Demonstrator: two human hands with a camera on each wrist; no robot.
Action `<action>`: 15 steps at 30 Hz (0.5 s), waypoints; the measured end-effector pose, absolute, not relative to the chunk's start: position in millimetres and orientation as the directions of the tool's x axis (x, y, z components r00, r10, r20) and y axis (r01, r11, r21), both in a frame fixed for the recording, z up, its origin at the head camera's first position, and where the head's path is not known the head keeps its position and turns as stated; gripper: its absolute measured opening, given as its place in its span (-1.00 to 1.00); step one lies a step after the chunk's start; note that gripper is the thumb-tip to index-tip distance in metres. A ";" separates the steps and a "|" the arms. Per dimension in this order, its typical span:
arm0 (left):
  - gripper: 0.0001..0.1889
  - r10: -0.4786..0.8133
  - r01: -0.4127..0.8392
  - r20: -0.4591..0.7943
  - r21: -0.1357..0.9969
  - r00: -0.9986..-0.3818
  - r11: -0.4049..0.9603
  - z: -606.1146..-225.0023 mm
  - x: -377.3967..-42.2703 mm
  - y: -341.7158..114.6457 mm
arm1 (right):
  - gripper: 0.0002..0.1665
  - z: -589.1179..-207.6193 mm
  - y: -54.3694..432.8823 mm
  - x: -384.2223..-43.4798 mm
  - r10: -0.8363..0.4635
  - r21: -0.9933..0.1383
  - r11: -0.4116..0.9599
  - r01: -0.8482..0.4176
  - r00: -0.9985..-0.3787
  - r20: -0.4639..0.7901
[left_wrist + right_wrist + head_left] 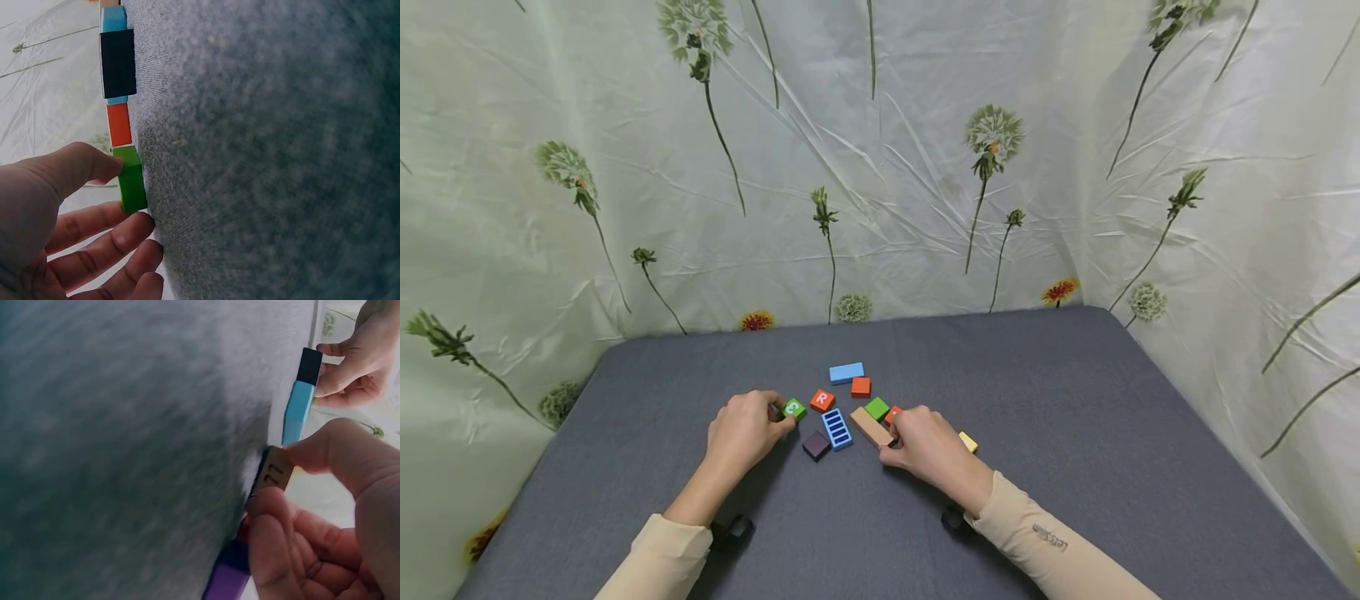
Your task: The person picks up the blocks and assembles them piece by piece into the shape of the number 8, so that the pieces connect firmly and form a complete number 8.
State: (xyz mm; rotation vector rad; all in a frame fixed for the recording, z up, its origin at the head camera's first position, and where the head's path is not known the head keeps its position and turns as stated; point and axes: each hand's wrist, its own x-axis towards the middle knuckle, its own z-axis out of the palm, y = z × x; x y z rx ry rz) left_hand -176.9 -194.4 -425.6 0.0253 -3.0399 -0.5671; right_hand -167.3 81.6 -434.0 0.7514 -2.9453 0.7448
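My left hand (745,429) pinches a small green block (793,409) with a white letter on top. In the left wrist view the thumb lies on one side of the green block (130,180) and fingers on the other. My right hand (934,450) grips the near end of a long tan block (871,427) between thumb and fingers. Dark marks show on that tan block's end (274,472) in the right wrist view. Right beside the tan block are a plain green block (877,407) and a red block (892,414), partly hidden by the right hand.
Between the hands lie a blue block with dark bars (837,429), a dark block (816,446) and a red letter block (822,400). Farther back are a light blue block (847,372) and a red block (861,387). A yellow block (967,442) and a purple block (226,578) sit near the right hand.
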 end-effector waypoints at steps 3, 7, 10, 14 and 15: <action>-0.75 -0.025 -0.009 0.041 0.365 -0.999 0.931 -425.5 -176.6 -194.4 | -0.72 -435.5 87.9 -167.2 -0.472 -0.441 0.754 -0.488 -0.868 0.154; -0.76 -0.028 -0.013 0.034 0.368 -0.999 0.930 -425.8 -176.2 -194.4 | -0.86 -435.8 95.3 -166.2 -0.522 -0.410 0.724 -0.555 -0.829 0.201; -0.75 -0.032 -0.016 0.037 0.370 -0.999 0.929 -426.2 -176.6 -194.5 | -0.88 -435.4 99.8 -165.0 -0.548 -0.418 0.699 -0.580 -0.810 0.208; -0.75 -0.030 -0.013 0.040 0.372 -0.999 0.928 -426.5 -177.1 -194.9 | -0.92 -434.9 106.1 -162.4 -0.575 -0.448 0.673 -0.589 -0.797 0.185; -0.75 -0.029 -0.012 0.040 0.372 -0.999 0.928 -426.6 -176.9 -195.1 | -0.92 -434.7 107.9 -161.7 -0.580 -0.454 0.668 -0.590 -0.795 0.179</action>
